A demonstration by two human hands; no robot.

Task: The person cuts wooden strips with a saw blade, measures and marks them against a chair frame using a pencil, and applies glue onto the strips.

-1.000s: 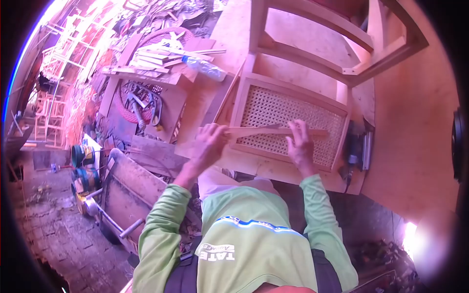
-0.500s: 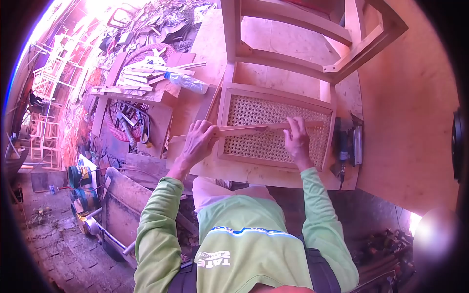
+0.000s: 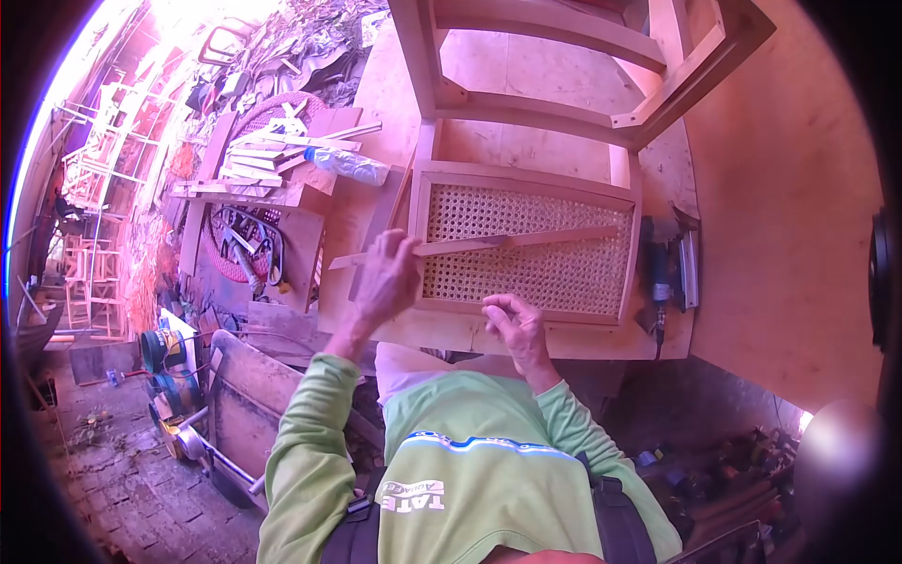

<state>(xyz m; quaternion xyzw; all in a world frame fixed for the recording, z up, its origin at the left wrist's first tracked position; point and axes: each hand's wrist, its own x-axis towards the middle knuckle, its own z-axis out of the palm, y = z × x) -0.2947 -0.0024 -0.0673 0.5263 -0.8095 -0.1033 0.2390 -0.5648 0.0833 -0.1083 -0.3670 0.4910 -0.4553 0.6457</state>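
My left hand (image 3: pixel 387 278) is closed on a thin wooden strip (image 3: pixel 564 237), near the strip's left end. The strip lies slantwise over the woven cane panel (image 3: pixel 526 282) of a wooden frame (image 3: pixel 528 173); a darker step or joint shows near its middle. Apart from the strip, my right hand (image 3: pixel 519 333) is at the frame's lower edge, with thumb and fingers curled together. Whether it holds something small cannot be made out. Behind the cane panel stands the bare upper part of the wooden chair frame (image 3: pixel 545 111).
A corded power tool (image 3: pixel 660 277) lies right of the frame. To the left are a plastic bottle (image 3: pixel 348 165), wood offcuts (image 3: pixel 252 160) and a hacksaw (image 3: pixel 272 252). A machine with a blue-green motor (image 3: pixel 167 350) stands on the floor at lower left.
My right hand has let go of the strip's right part and moved down and left to the frame's lower edge. My left hand stays on the strip. The view has shifted slightly.
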